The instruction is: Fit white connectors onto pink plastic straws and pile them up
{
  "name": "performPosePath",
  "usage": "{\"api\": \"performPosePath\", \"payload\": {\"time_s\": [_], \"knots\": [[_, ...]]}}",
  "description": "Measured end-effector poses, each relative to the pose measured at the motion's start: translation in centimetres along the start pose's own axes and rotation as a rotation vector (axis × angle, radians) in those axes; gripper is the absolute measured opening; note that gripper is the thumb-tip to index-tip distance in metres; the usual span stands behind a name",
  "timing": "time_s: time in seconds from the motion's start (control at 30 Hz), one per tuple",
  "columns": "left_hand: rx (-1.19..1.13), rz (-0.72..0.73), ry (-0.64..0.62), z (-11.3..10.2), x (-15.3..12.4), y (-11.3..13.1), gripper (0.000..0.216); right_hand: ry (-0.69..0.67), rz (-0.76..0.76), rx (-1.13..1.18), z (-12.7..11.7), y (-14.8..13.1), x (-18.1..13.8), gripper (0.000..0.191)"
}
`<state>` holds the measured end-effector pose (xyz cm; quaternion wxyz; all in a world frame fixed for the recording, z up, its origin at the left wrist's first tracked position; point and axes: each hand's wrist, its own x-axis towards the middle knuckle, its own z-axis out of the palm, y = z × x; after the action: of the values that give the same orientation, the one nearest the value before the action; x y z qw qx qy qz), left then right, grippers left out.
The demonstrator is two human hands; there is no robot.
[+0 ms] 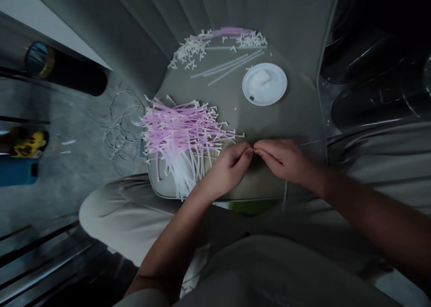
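Observation:
My left hand (234,164) and my right hand (284,159) meet fingertip to fingertip above the front of the grey padded seat (269,127). Both are closed in a pinch, and whatever lies between the fingers is too small and hidden to name. A thin pale strand (285,195) shows below my right hand; whether it joins what I pinch I cannot tell. Just left of my left hand lies a heap of pink tubes (182,123) with small white fittings on their ends. White tubes (182,174) spread from its lower side.
Small white fittings (190,51) lie in piles near the backrest, beside pink tubes (232,30) and several loose pale tubes (232,67). A white bowl (264,96) with white material in it stands right of them. Coiled cable (121,136) lies on the floor at left.

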<state>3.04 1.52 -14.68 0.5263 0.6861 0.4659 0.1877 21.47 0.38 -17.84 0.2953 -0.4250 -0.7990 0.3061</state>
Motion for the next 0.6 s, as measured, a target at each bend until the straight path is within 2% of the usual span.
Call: {"api": "performPosePath", "payload": {"time_s": [0.2, 0.3, 0.43, 0.6], "knots": [[0.079, -0.02, -0.115, -0.9, 0.0, 0.4, 0.03, -0.116, 0.015, -0.062, -0.5, 0.1, -0.2, 0.025], [0.165, 0.009, -0.212, -1.5, 0.0, 1.0, 0.029, -0.171, 0.053, -0.053, -1.0, -0.1, -0.5, 0.025], [0.343, 0.129, -0.345, -2.4, 0.5, 1.7, 0.026, -0.206, 0.099, 0.088, -1.9, -0.5, -0.3, 0.026], [0.583, 0.399, -0.453, -3.2, 2.1, 1.9, 0.024, -0.23, 0.22, 0.336, -3.4, -0.6, 0.7, 0.02]]}}
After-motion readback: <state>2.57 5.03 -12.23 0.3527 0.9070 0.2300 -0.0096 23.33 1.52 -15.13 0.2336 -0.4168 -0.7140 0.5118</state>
